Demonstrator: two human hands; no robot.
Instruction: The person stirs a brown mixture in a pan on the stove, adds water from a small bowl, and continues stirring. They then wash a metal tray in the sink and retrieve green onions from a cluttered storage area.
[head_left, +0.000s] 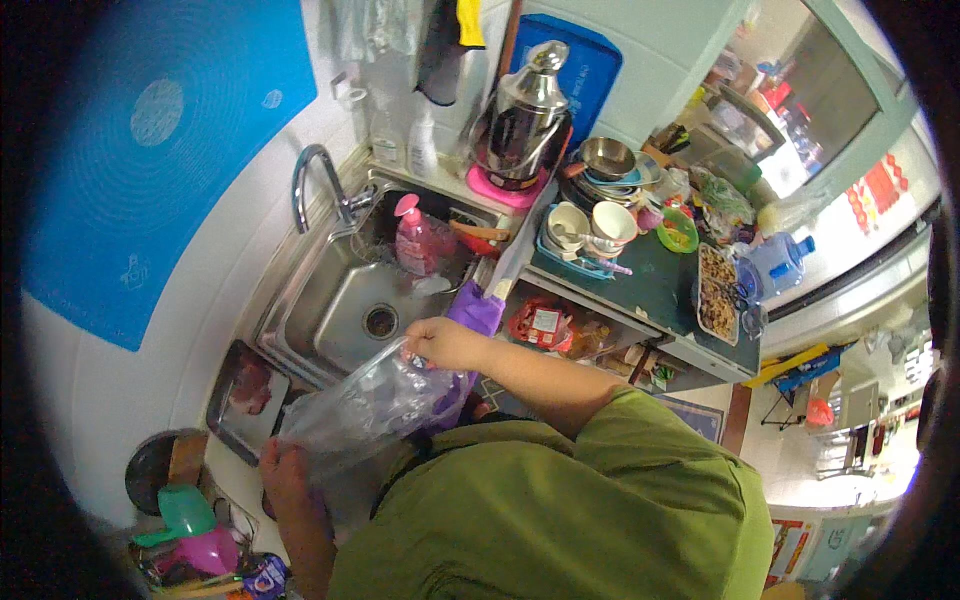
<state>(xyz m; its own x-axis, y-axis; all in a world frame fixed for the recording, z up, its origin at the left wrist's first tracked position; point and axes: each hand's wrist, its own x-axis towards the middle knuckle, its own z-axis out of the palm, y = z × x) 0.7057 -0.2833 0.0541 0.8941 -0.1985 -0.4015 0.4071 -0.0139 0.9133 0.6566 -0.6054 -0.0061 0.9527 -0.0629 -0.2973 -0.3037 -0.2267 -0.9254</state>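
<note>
A clear plastic bag (367, 405) is stretched between my two hands in front of my body, at the sink's near edge. My right hand (442, 343) grips one end of its rim, close to the drain side of the steel sink (337, 300). The other end of the rim is held by my left hand (283, 469), beside a dark tray (225, 420). On that tray lies a piece of raw meat (251, 386). Behind the bag, a purple cloth (478, 309) hangs over the sink's front edge. What the bag contains, if anything, cannot be made out.
A pink pump bottle (420, 240) stands in the sink's far corner, right of the faucet (322, 187). Bowls (613, 223) and a tray of food (716, 292) occupy the right counter. Green and pink plastic scoops (186, 510) lie at lower left.
</note>
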